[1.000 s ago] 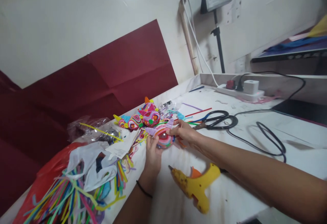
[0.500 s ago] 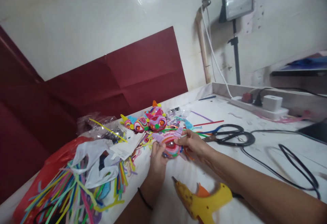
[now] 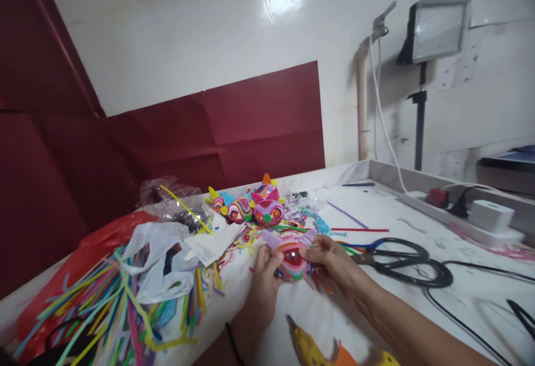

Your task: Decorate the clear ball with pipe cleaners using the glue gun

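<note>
While my left hand [image 3: 264, 268] and right hand [image 3: 330, 260] pinch the half-made pipe-cleaner face [image 3: 292, 260] mid-worktop, two finished ones [image 3: 254, 208] sit toward the back edge, so I judge more remains.

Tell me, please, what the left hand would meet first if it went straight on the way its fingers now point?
The left hand points up and away across the table. It already touches the coiled pipe-cleaner piece; past that, the first thing looks like the finished coiled figures by the wall, though depth is hard to judge.

Striped pipe-cleaner figure [image 3: 292, 258] with lilac ears, held above table.
</note>
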`<state>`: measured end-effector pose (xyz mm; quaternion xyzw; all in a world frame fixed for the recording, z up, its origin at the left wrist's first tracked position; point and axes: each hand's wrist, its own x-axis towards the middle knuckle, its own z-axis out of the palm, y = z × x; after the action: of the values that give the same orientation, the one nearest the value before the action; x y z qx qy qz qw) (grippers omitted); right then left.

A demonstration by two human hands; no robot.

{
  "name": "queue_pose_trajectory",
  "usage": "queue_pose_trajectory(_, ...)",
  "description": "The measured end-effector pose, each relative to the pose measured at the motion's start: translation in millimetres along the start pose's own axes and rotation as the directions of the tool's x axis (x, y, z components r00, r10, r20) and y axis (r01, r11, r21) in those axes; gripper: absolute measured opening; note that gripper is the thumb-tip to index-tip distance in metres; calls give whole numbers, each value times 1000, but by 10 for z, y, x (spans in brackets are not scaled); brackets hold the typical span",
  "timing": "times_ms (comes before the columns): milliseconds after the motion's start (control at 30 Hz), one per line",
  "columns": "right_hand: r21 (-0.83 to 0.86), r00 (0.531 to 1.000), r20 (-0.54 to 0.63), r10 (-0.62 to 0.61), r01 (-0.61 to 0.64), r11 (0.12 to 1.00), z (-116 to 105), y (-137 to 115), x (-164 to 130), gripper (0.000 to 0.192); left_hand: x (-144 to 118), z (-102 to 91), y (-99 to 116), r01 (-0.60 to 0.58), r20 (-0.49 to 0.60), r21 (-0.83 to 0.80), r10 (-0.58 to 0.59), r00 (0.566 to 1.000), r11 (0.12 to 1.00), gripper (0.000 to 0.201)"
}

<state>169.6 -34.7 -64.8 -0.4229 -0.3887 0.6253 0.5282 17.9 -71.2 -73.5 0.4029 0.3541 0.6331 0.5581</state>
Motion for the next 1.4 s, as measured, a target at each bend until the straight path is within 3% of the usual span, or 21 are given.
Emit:
queue_pose_trajectory(100, -17, 999, 42, 4, -3, 1000, -1, -13, -26, 54, -17, 9, 14, 11, -13, -7, -11, 1000, 1000, 24)
queue_pose_trajectory(400, 9, 1000, 19, -13, 13, 1000, -41, 137, 104, 53, -33, 22, 21, 6, 3, -22, -5, 1000, 1000, 24)
queue_pose_trajectory(767, -5, 1000, 25, 5, -5, 1000, -45, 136, 115, 51, -22, -16, -5, -7, 13, 4, 7, 1000, 1000, 25)
queue_pose_trajectory(1233, -30, 999, 53, -3, 5, 1000, -75, 144, 97, 56, 42, -24, -47, 20, -39, -12, -21, 999, 1000, 38)
queue_pose_trajectory(1400, -7, 1000, 4, -21, 21, 1000, -74, 162, 98, 56, 11, -8, -24, 15, -24, -3, -15, 1000, 1000, 32)
